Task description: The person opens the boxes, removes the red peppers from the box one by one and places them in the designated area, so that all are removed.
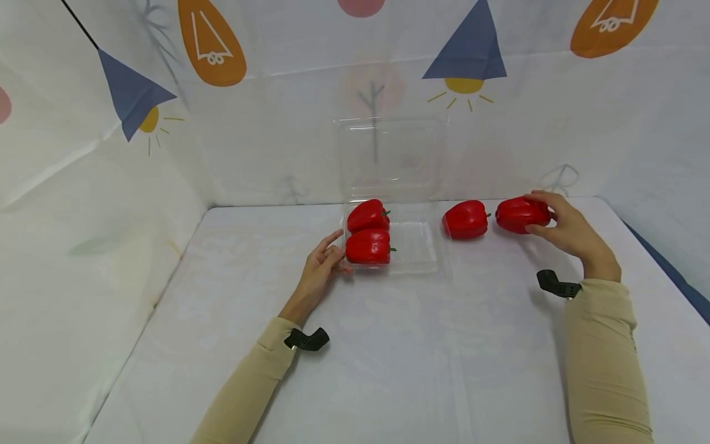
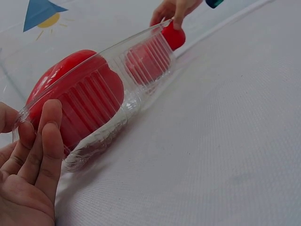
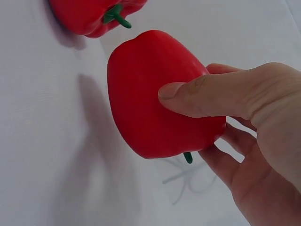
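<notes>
A clear plastic clamshell box (image 1: 418, 246) stands with its lid (image 1: 391, 157) raised at the back. Inside its left half lie two red bell peppers, one at the back (image 1: 366, 216) and one in front (image 1: 368, 246). My left hand (image 1: 320, 266) pinches the box's left rim between thumb and fingers, beside the front pepper. Over to the right, my right hand (image 1: 571, 231) grips another red bell pepper (image 3: 155, 99), thumb on one side and fingers round the other, its green stem pointing toward the palm. A further red bell pepper (image 1: 465, 220) rests between the box and that hand.
White cloth covers the table (image 1: 388, 357). A printed fabric wall (image 1: 277, 142) rises along the table's back edge, close behind the lid, and another fabric wall (image 1: 83, 259) runs down the left side.
</notes>
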A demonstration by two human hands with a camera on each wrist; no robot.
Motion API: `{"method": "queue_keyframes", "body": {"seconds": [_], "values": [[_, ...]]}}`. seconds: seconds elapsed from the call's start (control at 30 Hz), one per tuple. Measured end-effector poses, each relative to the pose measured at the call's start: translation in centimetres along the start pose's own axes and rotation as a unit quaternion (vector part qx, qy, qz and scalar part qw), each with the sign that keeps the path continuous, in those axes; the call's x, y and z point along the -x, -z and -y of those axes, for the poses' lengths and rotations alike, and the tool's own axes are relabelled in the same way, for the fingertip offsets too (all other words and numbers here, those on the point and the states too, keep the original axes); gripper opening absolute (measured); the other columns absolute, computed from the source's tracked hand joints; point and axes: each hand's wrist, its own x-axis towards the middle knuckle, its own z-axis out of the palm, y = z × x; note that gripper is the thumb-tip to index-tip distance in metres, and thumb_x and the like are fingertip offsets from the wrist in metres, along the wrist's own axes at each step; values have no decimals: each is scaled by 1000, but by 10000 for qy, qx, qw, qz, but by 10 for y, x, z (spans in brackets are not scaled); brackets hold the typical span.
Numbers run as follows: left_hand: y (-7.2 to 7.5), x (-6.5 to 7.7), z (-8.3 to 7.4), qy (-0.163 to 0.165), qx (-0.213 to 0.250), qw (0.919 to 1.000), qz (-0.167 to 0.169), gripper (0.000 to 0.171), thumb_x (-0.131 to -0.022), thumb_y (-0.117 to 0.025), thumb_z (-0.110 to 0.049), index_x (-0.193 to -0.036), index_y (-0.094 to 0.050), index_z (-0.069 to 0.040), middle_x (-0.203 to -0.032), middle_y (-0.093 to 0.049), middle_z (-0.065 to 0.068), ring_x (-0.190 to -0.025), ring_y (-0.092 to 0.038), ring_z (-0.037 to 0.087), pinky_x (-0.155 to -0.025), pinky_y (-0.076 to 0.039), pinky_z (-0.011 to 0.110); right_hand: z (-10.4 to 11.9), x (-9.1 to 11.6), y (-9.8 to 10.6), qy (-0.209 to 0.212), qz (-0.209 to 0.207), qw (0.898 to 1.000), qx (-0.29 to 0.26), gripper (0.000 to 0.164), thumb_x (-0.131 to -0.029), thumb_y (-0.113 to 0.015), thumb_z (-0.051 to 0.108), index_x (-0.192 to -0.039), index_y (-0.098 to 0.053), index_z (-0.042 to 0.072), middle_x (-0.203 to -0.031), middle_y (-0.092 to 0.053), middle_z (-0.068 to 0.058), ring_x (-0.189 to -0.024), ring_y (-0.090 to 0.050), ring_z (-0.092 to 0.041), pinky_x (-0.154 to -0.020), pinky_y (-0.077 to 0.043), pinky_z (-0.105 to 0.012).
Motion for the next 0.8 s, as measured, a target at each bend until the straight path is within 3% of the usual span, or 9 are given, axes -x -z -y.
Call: {"method": "queue_keyframes", "body": {"seconds": [0.3, 0.53, 0.8], "values": [[-2, 0, -1, -98, 124, 9999, 20, 46, -98, -47, -8, -143, -38, -9, -75, -55, -2, -65, -65, 10, -70, -57, 23, -4, -4, -4, 48, 342, 9993, 111, 65, -89, -61, 7, -146, -30, 8, -151, -20, -25, -133, -22, -49, -103, -25, -69], [-3, -1, -2, -48, 40, 10000, 66, 45, -98, -48, -10, -143, -39, -11, -75, -55, -1, -66, -65, 10, -74, -56, 23, -5, -2, -5, 294, 294, 9991, 129, 62, -87, -60, 2, -143, -33, 6, -151, -21, -24, -132, -23, -48, -99, -27, -71], [-1, 1, -1, -66, 33, 10000, 2, 45, -98, -47, -10, -142, -39, -12, -75, -55, -1, -66, -65, 10, -72, -56, 23, 1, -6, -10, 219, 364, 9987, 268, 66, -87, -60, 3, -146, -31, 10, -154, -18, -19, -136, -20, -47, -99, -28, -73]]}}
